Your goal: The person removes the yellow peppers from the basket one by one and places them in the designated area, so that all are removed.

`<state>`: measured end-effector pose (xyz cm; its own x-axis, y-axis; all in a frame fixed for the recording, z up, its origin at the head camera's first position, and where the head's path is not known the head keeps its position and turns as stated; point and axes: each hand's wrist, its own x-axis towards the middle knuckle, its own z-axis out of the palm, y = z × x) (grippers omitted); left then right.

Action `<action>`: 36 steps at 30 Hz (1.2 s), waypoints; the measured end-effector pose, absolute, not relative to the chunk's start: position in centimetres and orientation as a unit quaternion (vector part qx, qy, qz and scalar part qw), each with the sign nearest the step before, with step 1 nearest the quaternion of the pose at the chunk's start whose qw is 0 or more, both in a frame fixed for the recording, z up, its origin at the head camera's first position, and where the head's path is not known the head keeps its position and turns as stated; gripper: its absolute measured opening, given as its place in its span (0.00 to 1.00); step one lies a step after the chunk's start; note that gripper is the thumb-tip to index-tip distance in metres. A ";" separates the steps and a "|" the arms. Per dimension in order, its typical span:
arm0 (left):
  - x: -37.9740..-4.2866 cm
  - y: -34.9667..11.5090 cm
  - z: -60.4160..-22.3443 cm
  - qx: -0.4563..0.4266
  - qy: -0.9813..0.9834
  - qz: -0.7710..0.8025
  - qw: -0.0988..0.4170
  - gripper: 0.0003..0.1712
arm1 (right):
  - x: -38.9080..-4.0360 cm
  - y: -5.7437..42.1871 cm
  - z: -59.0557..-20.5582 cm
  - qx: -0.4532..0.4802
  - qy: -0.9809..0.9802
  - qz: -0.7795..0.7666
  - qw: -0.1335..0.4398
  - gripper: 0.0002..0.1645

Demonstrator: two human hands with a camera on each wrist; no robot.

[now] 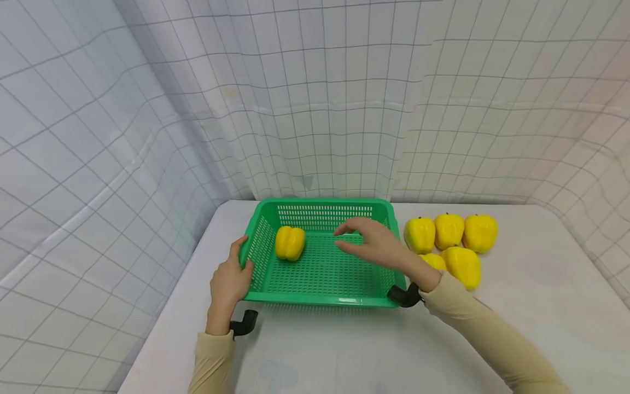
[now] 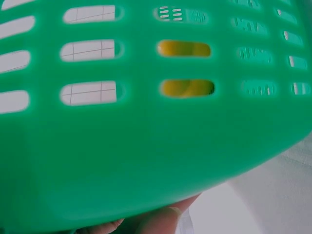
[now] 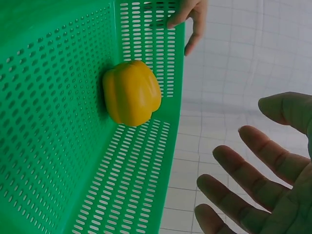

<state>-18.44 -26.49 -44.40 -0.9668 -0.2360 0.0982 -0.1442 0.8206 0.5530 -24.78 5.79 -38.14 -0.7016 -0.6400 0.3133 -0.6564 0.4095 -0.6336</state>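
Observation:
A green plastic basket (image 1: pixel 320 300) with slotted walls sits on the table in the head view. My left hand (image 1: pixel 230 280) grips its left rim, thumb and fingers over the edge. Inside the basket, toward the left wall, lies one yellow bell pepper (image 1: pixel 290 243); the right wrist view shows the same pepper (image 3: pixel 130 93) by the basket's corner. Over the basket's right half hovers my right hand (image 1: pixel 373 244), fingers apart and nothing held. In the left wrist view the basket wall (image 2: pixel 146 151) fills most of the picture, hiding much of the hand.
Several more yellow bell peppers (image 1: pixel 480 233) stand in a group on the white table (image 1: pixel 536 273), just right of the basket. My right forearm partly covers one of them. White grid-patterned curtains (image 1: pixel 334 120) hang behind the table and at both sides.

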 end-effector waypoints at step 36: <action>-18.3 -26.5 -44.4 0.097 -0.952 -0.279 0.086 0.33 | -29.4 -9.2 -43.9 0.232 -0.939 0.248 -0.052 0.50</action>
